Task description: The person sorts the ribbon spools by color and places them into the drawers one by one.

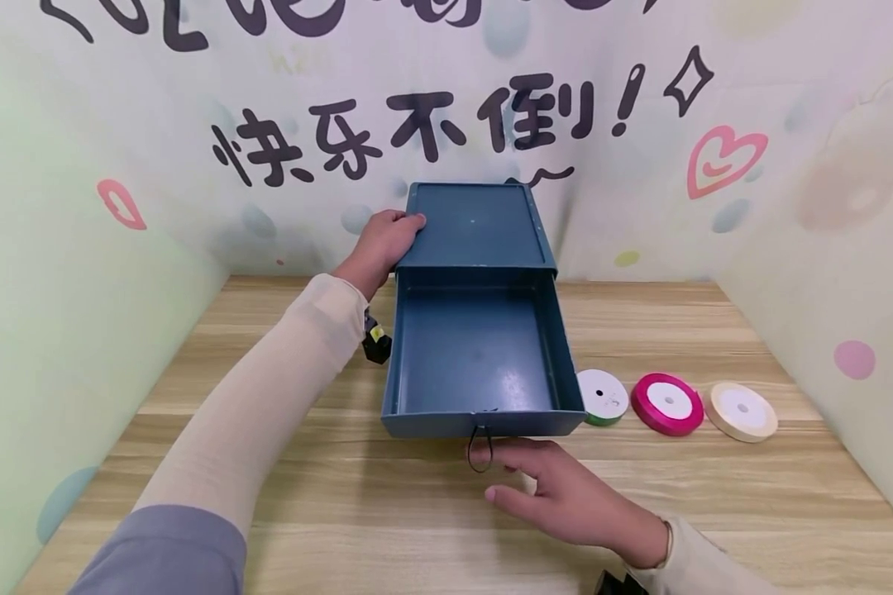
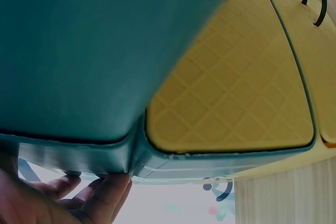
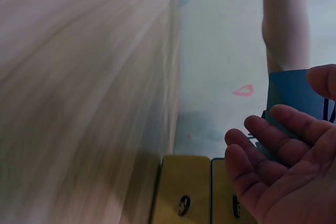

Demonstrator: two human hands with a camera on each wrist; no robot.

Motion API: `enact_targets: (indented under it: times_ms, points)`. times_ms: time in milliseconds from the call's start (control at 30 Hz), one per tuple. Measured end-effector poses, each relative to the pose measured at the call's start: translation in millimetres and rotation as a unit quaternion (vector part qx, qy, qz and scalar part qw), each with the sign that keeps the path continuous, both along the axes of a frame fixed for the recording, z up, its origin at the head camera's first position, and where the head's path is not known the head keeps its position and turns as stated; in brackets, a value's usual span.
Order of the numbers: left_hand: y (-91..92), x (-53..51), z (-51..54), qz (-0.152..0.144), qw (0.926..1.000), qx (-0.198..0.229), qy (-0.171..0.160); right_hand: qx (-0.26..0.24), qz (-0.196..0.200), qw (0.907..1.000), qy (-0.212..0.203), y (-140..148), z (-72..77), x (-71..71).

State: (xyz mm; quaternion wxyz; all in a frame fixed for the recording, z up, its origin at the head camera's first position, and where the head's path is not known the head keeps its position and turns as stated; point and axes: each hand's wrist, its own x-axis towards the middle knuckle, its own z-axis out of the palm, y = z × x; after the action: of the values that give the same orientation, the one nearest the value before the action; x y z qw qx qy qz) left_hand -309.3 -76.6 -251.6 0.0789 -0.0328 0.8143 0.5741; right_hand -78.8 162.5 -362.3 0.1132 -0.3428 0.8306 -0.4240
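A blue drawer cabinet [image 1: 470, 221] stands on the wooden table. Its top drawer [image 1: 479, 347] is pulled far out, with nothing inside. At the cabinet's upper left edge my left hand [image 1: 387, 244] holds on, thumb over the top; in the left wrist view, fingers [image 2: 107, 195] touch the side. My right hand [image 1: 565, 496] is just below the drawer front, fingers extended and thumb apart. Its fingertips lie at the black pull loop [image 1: 479, 450]; whether they touch it I cannot tell. Lower yellow drawers [image 2: 236, 77] show in the left wrist view.
Right of the cabinet lie three ribbon spools: a white-faced one with green edge [image 1: 603, 397], a magenta one [image 1: 667, 403] and a cream one [image 1: 740, 411]. A printed cloth wall [image 1: 625, 207] rises behind the table. Black loops [image 3: 184, 205] hang on the yellow drawers.
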Motion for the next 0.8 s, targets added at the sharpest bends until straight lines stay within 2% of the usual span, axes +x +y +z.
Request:
enact_targets:
  times_ms: [133, 333, 467, 600, 700, 800]
  points:
    - [0.3, -0.4, 0.5, 0.001, 1.0000, 0.003, -0.002, 0.055, 0.025, 0.9924, 0.107, 4.3, -5.0, -1.5]
    - [0.3, -0.4, 0.3, 0.002, 1.0000, -0.001, -0.004, 0.130, 0.060, 0.9664, 0.214, 9.0, -9.0, -1.3]
    - [0.3, -0.2, 0.2, 0.002, 1.0000, -0.002, -0.003, 0.159, 0.090, 0.9403, 0.287, 11.7, -8.8, 0.6]
    - [0.3, -0.3, -0.1, 0.001, 1.0000, 0.000, -0.002, 0.177, 0.115, 0.9088, 0.360, 13.1, -6.2, 3.8]
    - [0.2, -0.6, -0.5, 0.000, 1.0000, 0.002, -0.001, 0.190, 0.127, 0.8867, 0.402, 13.7, -3.1, 6.2]
    - [0.0, -0.8, -0.7, 0.000, 1.0000, 0.004, -0.001, 0.199, 0.135, 0.8701, 0.430, 14.3, 0.1, 8.1]
